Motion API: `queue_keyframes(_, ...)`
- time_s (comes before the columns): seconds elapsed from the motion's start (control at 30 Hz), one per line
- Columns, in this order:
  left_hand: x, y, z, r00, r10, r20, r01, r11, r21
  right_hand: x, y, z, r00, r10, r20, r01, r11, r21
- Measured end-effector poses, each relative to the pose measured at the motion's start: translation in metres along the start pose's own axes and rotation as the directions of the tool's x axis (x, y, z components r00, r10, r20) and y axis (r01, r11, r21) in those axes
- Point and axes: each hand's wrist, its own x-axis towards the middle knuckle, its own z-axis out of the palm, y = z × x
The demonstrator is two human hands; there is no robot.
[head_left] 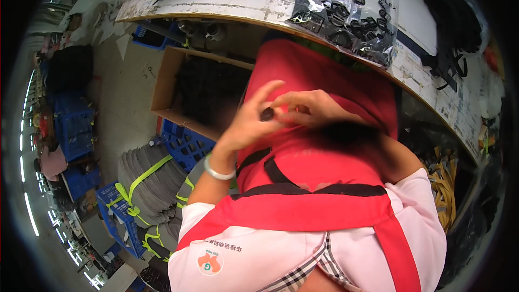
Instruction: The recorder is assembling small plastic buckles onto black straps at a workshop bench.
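Above my red apron (319,167), both hands meet fingertip to fingertip. My left hand (246,121), with a pale bangle at its wrist, is closed on a small black piece (267,113), perhaps a plastic buckle; its exact kind cannot be made out. My right hand (316,107) is bent in a pinch close beside it, and whatever lies between those fingertips is hidden. A blurred black thing (348,132), maybe strap or cloth, covers part of my right wrist and forearm.
Black plastic buckles (338,13) lie on a clear bag on the worn table (254,8) ahead. Black strapped goods (454,27) sit at its right. Beneath stands a cardboard box (165,84) of dark material. Grey bundles with yellow-green ties (146,178) and blue crates (116,219) are at left.
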Motion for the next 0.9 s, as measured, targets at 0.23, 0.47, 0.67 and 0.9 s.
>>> queue_keyframes(0.23,0.038,-0.004,0.028,0.913,-0.245,0.326,0.323,0.923,-0.209,-0.026,0.011,-0.021,0.949,0.291,-0.121,-0.242,0.919,0.309)
queue_keyframes(0.47,0.056,-0.005,0.036,0.892,-0.338,0.299,0.341,0.939,0.044,-0.026,0.015,-0.025,0.957,0.198,-0.21,-0.207,0.978,-0.022)
queue_keyframes(0.67,0.059,-0.017,0.048,0.908,-0.318,0.274,0.344,0.938,-0.049,-0.036,0.038,-0.036,0.972,0.128,-0.198,-0.154,0.98,-0.125)
queue_keyframes(0.9,0.075,-0.02,0.055,0.963,-0.228,0.146,0.24,0.968,-0.074,-0.04,0.038,-0.038,0.931,0.242,-0.274,-0.052,0.829,0.557)
